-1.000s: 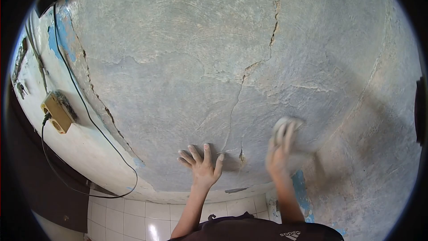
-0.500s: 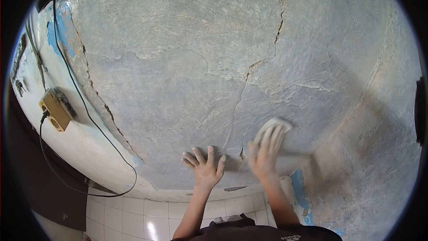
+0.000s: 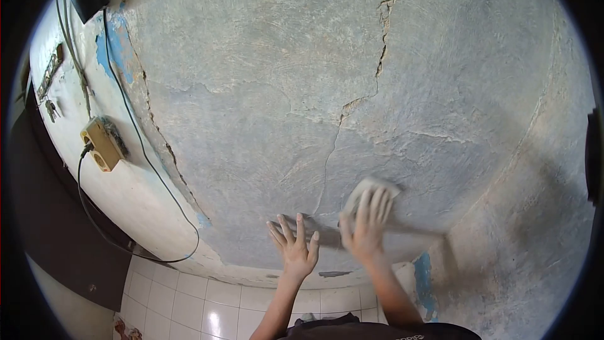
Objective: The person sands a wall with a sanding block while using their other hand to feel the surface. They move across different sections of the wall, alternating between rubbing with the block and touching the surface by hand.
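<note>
A cracked, scraped grey plaster wall (image 3: 264,107) fills the head view. At six o'clock, the left hand (image 3: 296,247) lies flat on it, fingers spread, holding nothing. Just beside it, toward five o'clock, the right hand (image 3: 365,226) presses a pale sanding pad (image 3: 368,187) under extended fingers. A socket (image 3: 100,145) hangs at nine o'clock.

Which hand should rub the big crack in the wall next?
Probably the right hand: it already presses the sanding pad beside the crack. The left hand is bare, flat on the wall.
</note>
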Motion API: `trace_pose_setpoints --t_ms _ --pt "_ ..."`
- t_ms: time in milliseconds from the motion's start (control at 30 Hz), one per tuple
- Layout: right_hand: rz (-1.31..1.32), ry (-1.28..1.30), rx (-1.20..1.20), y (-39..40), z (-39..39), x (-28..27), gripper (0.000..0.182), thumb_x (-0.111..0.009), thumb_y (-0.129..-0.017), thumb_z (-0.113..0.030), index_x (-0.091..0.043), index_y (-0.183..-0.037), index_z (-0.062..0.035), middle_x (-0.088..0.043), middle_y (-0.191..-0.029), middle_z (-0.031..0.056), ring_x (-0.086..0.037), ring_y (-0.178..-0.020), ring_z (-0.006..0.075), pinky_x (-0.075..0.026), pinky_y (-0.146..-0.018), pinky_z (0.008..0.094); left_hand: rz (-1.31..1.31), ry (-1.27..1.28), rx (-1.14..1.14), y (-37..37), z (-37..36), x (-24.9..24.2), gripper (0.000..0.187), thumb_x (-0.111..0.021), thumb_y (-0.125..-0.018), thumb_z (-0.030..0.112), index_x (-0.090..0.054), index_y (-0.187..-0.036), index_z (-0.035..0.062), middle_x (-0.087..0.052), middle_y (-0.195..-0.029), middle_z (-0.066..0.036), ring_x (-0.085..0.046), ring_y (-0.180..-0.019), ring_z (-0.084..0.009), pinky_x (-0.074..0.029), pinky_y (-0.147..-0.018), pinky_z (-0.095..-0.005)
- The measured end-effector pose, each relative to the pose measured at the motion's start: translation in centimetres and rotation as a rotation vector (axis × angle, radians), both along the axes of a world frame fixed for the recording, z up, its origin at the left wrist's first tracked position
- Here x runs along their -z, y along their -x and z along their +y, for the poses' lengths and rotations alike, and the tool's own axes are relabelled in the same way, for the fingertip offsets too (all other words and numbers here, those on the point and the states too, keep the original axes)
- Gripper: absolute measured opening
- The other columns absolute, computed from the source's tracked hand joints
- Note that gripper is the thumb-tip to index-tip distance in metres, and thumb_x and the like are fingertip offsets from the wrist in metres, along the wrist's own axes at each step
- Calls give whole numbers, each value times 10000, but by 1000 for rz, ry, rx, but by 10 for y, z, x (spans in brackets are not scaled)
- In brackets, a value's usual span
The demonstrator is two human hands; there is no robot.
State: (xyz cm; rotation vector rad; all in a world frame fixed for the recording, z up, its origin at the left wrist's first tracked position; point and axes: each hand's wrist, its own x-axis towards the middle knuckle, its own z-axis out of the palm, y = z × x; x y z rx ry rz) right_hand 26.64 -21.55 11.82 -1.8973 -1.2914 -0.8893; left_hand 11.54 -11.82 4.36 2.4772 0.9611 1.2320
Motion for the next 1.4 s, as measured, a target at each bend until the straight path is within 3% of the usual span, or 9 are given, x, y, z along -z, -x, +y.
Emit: trace_pose_setpoints --t_ms 33,100,300,567,800,900,1033,1267,1400 --pt "18 114 -44 3 -6 43 760 -510 -953 -388 -247 -1455 118 -189 -1493 386 -178 -1387 558 -127 -1109 659 22 21 -5 2 -5 1 676 -528 -970 365 -257 -1524 88 45 -1584 -272 77 -1409 -563 -48 -1105 -667" --pt "24 222 -100 -1 -7 50 757 -510 -954 -389 -252 -1453 119 -198 -1489 385 -184 -1385 557 -129 -1105 666 34 36 -22 2 -4 -1 668 -526 -973 357 -261 -1523 87 41 -1586 -268 66 -1410 -561 -64 -1109 -660" --pt "-24 -44 -133 -20 -9 -78 677 -483 -966 -342 -285 -1466 69 -196 -1489 375 -176 -1396 543 -119 -1101 679 -61 81 -10 3 -15 -7 623 -532 -964 356 -337 -1502 110 -71 -1577 -285 10 -1412 -568 -84 -1097 -669" --pt "95 150 -239 22 -1 27 712 -511 -949 -410 -308 -1474 26 -231 -1496 349 -230 -1389 522 -140 -1100 669 -15 173 -32 3 -28 -6 637 -531 -965 347 -303 -1519 129 -58 -1583 -274 11 -1426 -543 -111 -1100 -654" --pt "-59 -114 -44 -12 -2 -97 736 -508 -953 -417 -288 -1474 54 -194 -1521 338 -175 -1419 504 -137 -1129 615 -87 180 -34 2 -30 -13 632 -509 -979 334 -274 -1526 124 -37 -1586 -269 -5 -1427 -542 -113 -1125 -614" --pt "-7 -66 -98 0 -1 -79 749 -503 -955 -407 -266 -1473 79 -162 -1526 346 -133 -1433 498 -121 -1133 615 -124 171 -38 9 -22 -13 620 -515 -977 331 -293 -1519 124 -56 -1583 -271 -21 -1422 -548 -125 -1127 -608" --pt "78 150 -133 41 11 16 765 -508 -952 -401 -249 -1467 102 -130 -1533 352 -118 -1436 497 -97 -1141 608 -159 134 -43 28 -6 -14 590 -518 -975 334 -339 -1505 146 -93 -1581 -264 -42 -1412 -562 -140 -1118 -620" --pt "41 -155 -69 56 47 -79 766 -519 -953 -392 -230 -1482 81 -84 -1546 345 -68 -1445 494 -70 -1148 600 -127 81 -17 74 33 -25 567 -508 -977 318 -358 -1497 151 -120 -1583 -248 -43 -1414 -560 -150 -1107 -634" --pt "46 -182 -79 87 73 -67 756 -506 -963 -385 -218 -1487 78 -73 -1547 346 -58 -1447 492 -62 -1150 594 -178 87 -14 106 62 -38 562 -510 -974 322 -372 -1493 157 -126 -1586 -235 -41 -1419 -551 -139 -1089 -666"
